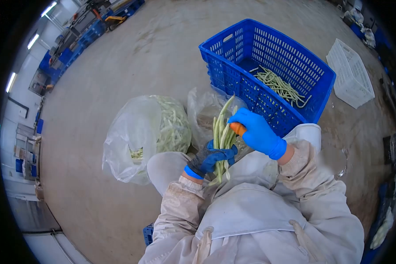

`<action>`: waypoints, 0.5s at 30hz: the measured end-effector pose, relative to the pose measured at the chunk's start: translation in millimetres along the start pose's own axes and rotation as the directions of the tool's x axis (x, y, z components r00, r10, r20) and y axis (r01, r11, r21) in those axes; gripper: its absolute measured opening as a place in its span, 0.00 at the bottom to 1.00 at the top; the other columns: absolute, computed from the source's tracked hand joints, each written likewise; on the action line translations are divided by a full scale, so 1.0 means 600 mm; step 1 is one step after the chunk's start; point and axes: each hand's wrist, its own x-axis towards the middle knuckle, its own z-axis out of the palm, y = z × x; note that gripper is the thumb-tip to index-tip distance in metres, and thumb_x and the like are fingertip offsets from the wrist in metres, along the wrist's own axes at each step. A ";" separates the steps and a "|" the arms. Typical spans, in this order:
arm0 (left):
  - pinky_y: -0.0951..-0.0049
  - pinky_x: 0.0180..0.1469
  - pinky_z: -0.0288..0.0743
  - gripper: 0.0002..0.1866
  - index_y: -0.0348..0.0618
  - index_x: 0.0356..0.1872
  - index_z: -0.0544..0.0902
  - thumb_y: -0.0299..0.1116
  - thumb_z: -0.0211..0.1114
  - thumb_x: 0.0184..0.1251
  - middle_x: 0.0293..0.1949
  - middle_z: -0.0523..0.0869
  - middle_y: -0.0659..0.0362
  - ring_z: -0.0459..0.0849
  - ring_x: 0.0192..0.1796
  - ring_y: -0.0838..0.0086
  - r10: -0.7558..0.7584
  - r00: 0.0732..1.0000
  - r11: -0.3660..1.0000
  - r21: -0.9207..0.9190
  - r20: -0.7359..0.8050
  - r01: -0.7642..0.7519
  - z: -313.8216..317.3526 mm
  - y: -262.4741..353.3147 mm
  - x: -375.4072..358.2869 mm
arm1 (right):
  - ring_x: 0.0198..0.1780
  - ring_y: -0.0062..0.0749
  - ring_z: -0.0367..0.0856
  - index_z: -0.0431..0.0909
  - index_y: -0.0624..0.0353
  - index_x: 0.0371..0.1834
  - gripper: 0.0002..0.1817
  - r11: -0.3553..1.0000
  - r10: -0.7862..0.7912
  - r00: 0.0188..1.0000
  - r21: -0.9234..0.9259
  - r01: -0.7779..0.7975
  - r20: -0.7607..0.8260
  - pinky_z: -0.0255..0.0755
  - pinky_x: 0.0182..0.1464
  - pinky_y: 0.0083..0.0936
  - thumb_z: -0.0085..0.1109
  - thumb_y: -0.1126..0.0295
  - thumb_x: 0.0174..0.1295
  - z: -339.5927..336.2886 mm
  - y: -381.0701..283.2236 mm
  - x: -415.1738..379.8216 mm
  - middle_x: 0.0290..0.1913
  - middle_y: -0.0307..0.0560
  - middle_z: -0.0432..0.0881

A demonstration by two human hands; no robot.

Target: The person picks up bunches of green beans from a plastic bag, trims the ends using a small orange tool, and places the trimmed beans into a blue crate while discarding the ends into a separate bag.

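Observation:
A bunch of long pale green beans (223, 130) stands upright over my lap. My left hand (212, 158), in a grey and blue work glove, is wrapped round the lower part of the bunch. In a blue disposable glove, my right hand (258, 134) is closed on a tool with an orange handle (238, 129), held against the right side of the beans. The tool's working end is hidden, so I cannot tell its kind.
Left of my knees sits a clear plastic bag (130, 125) full of beans. Another clear bag (198, 103) lies between it and a blue crate (286, 42) holding loose beans (279, 86). Beyond stands a white crate (351, 75). Other people (356, 16) are at the far right.

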 end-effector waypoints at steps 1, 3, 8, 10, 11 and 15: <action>0.69 0.39 0.75 0.24 0.39 0.56 0.70 0.27 0.65 0.56 0.38 0.79 0.57 0.78 0.35 0.71 0.048 0.998 0.999 0.012 -0.029 -0.047 0.002 -0.002 0.000 | 0.36 0.46 0.76 0.78 0.59 0.39 0.08 1.000 -0.001 1.000 0.000 0.001 0.004 0.71 0.36 0.32 0.58 0.76 0.55 0.003 0.001 -0.008 0.38 0.47 0.75; 0.69 0.40 0.75 0.24 0.39 0.56 0.71 0.27 0.64 0.57 0.37 0.78 0.58 0.78 0.35 0.71 0.091 0.994 0.996 0.025 -0.059 -0.090 0.010 -0.006 -0.001 | 0.37 0.44 0.75 0.78 0.57 0.38 0.10 0.993 0.099 0.994 -0.076 -0.096 0.041 0.69 0.37 0.33 0.58 0.77 0.50 0.010 0.003 -0.029 0.36 0.47 0.74; 0.71 0.41 0.75 0.20 0.40 0.53 0.72 0.29 0.63 0.60 0.36 0.77 0.59 0.78 0.37 0.72 0.134 0.969 0.968 -0.181 -0.207 -0.172 0.016 -0.031 0.016 | 0.38 0.42 0.73 0.79 0.54 0.37 0.12 0.859 -0.123 0.992 -0.499 0.118 0.023 0.66 0.37 0.34 0.58 0.76 0.46 0.011 0.000 -0.054 0.33 0.46 0.73; 0.71 0.41 0.74 0.19 0.40 0.53 0.72 0.29 0.63 0.61 0.36 0.78 0.59 0.78 0.37 0.73 0.113 0.976 0.944 -0.286 -0.188 -0.164 0.003 -0.050 0.026 | 0.38 0.42 0.73 0.79 0.54 0.36 0.12 0.828 -0.181 0.983 -0.539 0.157 0.008 0.65 0.37 0.34 0.58 0.76 0.45 0.007 0.003 -0.063 0.32 0.46 0.72; 0.72 0.40 0.74 0.19 0.41 0.54 0.73 0.30 0.62 0.62 0.36 0.78 0.59 0.78 0.37 0.73 0.098 0.982 0.910 -0.385 -0.164 -0.155 0.007 -0.049 0.029 | 0.38 0.42 0.73 0.79 0.53 0.36 0.12 0.828 -0.157 0.987 -0.540 0.151 0.036 0.66 0.38 0.34 0.58 0.75 0.46 0.006 0.010 -0.068 0.32 0.45 0.72; 0.72 0.39 0.76 0.12 0.39 0.45 0.77 0.32 0.63 0.62 0.33 0.79 0.59 0.80 0.34 0.73 0.132 0.963 0.889 -0.402 -0.234 -0.219 0.033 -0.049 0.034 | 0.37 0.42 0.73 0.78 0.53 0.35 0.10 0.931 -0.048 0.990 -0.352 0.094 0.136 0.68 0.37 0.35 0.56 0.74 0.47 0.018 0.019 -0.083 0.33 0.45 0.73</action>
